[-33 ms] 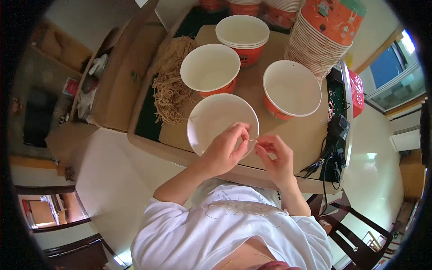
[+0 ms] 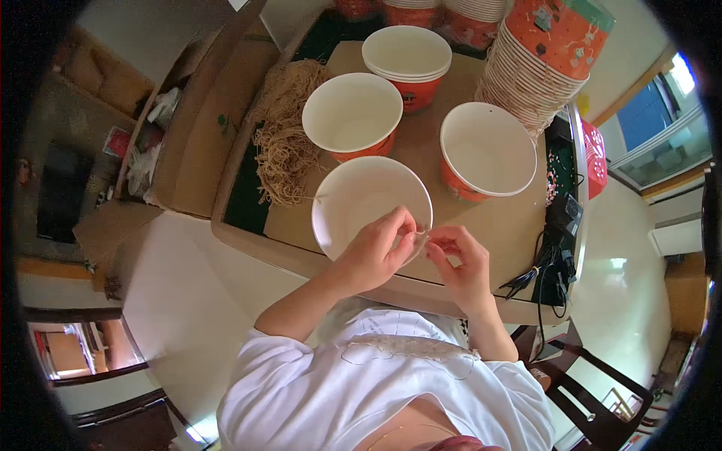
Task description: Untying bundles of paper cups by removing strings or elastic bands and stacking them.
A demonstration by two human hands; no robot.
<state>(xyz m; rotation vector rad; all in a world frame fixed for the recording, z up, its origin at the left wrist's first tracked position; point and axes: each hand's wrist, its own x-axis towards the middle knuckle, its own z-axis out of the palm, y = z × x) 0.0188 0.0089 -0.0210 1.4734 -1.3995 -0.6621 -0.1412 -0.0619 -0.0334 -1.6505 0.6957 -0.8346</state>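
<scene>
A white-lined paper bucket [image 2: 353, 192] stands nearest me at the table's front edge, tilted so that I look into it. My left hand [image 2: 380, 252] reaches over its near right rim, thumb and fingertips pinched on a thin pale cord [image 2: 421, 231]. Just outside that rim, my right hand [image 2: 459, 259] is closed with its fingertips together by the cord's end; the exact grip is too small to make out. At the opposite rim a short bit of cord [image 2: 319, 197] sticks out. Left of the bucket lies a tangled heap of tan cords [image 2: 289, 143].
Beyond stand an orange bucket [image 2: 352, 113], a small stack of buckets [image 2: 407, 56] and a single bucket [image 2: 489, 150]. A tall stack of orange buckets [image 2: 541, 60] leans at the back right. Black cables with an adapter [image 2: 564, 214] lie on the right edge. A cardboard box [image 2: 203, 128] stands left.
My left fingers have drawn slightly closer together at the rim. The buckets and my right hand look almost unchanged.
</scene>
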